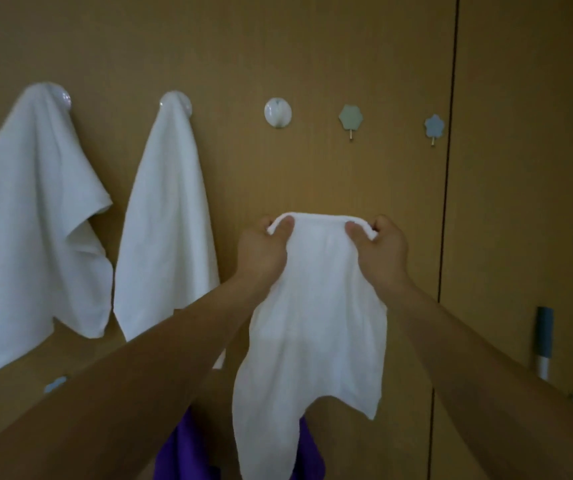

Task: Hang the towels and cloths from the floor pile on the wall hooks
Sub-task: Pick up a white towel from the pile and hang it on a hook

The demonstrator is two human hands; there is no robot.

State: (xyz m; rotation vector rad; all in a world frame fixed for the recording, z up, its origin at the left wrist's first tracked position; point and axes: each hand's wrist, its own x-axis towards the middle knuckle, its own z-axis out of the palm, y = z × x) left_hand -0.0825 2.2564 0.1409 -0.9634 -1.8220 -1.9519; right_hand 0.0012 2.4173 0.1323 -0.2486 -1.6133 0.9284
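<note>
A white towel (316, 327) hangs in front of the wooden wall, held up by its top edge. My left hand (264, 247) pinches the edge's left end and my right hand (380, 245) pinches its right end. Above them a round white hook (277, 112) is bare, a little left of the towel's middle. Right of it sit a bare green flower hook (350, 118) and a bare blue flower hook (434, 127). Two white towels (36, 216) (171, 220) hang from the two hooks at the left. A purple cloth (181, 452) hangs low, partly hidden behind the held towel.
A dark vertical seam (449, 161) splits the wall panels at the right. A grey and white handle (544, 341) leans against the right panel. Another small blue hook (55, 384) shows low at the left, just above my left forearm.
</note>
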